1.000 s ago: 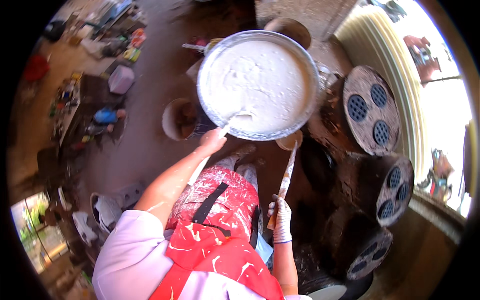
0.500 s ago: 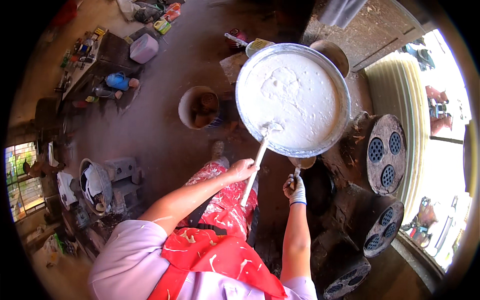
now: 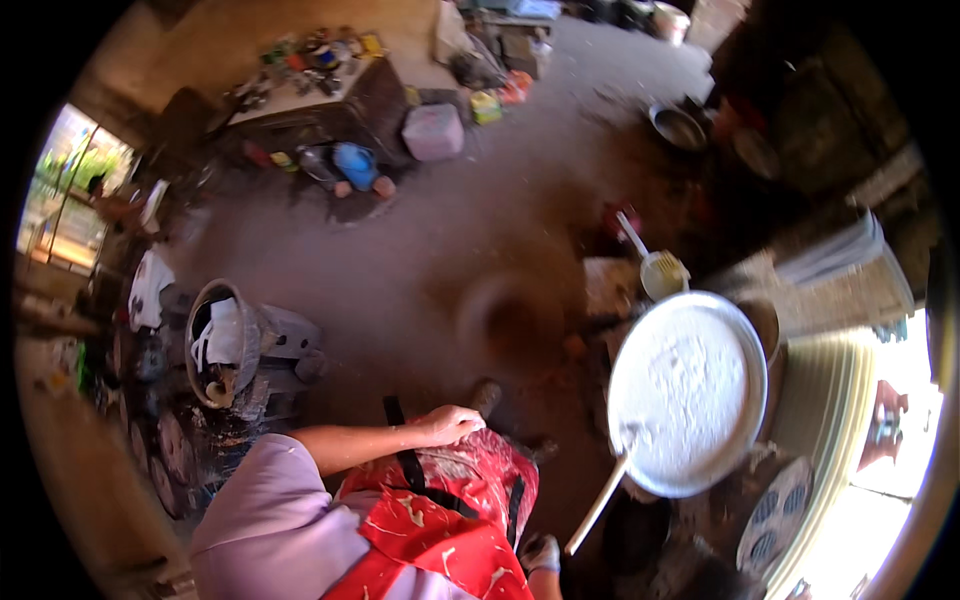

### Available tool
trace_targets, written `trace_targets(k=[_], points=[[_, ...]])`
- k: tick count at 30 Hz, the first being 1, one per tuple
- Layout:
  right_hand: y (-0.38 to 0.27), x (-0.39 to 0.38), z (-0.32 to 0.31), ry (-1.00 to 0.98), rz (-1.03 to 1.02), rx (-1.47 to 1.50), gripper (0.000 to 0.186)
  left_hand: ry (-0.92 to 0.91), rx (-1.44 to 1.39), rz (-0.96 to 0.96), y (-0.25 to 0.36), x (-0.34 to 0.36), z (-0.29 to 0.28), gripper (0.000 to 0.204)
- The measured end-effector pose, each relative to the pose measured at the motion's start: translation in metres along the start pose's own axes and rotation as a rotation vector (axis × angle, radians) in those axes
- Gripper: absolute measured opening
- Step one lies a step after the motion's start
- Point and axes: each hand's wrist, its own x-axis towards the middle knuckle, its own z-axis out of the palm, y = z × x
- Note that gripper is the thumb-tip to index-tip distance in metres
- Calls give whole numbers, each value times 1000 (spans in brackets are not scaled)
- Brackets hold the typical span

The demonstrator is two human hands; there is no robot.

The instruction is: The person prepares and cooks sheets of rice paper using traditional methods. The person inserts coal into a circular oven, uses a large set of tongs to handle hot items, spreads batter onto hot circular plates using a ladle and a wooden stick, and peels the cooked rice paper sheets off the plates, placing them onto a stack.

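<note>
My bare left hand (image 3: 452,425) is closed in front of the red, batter-splashed apron (image 3: 440,535), with nothing visible in it. My right hand (image 3: 540,552), in a pale glove, is low beside the apron; its fingers are too blurred to read. To its right, a big round metal pan (image 3: 764,385) holds thick white batter (image 3: 700,390). A stirring tool with a long pale handle (image 3: 600,503) leans in the pan. Its head is sunk in the batter, and neither hand touches it.
Round stove blocks with holes (image 3: 775,515) stand at the lower right. A strainer (image 3: 662,272) lies beyond the pan. At the left is a tub (image 3: 222,345) with white cloth. A blue kettle (image 3: 354,163) and a pink container (image 3: 433,132) stand by a cluttered table (image 3: 335,95).
My left hand has let go of the stirring tool's handle. The view has turned left, so the pan shows farther right. My right hand is lower, and the scoop it held is no longer visible.
</note>
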Motion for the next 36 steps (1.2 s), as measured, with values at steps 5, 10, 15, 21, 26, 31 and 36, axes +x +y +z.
trace_targets(k=[5,10,15,21,26,31,36], points=[[59,20,29,-93,-77,-548,13,379,21,-183,-54,-43,-52,18],[42,17,74,-126,-188,-735,14,656,158,-165,-132,-105,-53,21],[10,12,104,-136,-341,-908,16,438,300,-599,-167,-169,-19,27],[-32,11,134,-56,-599,-1181,18,116,430,-547,-257,-182,36,33],[-63,10,158,110,-854,-1469,20,143,150,-737,-308,-200,41,38],[-105,5,188,295,-1062,-1669,21,415,-340,-642,-326,-195,27,37],[-131,-4,214,429,-1180,-1780,23,252,19,-745,-322,-155,-39,37]])
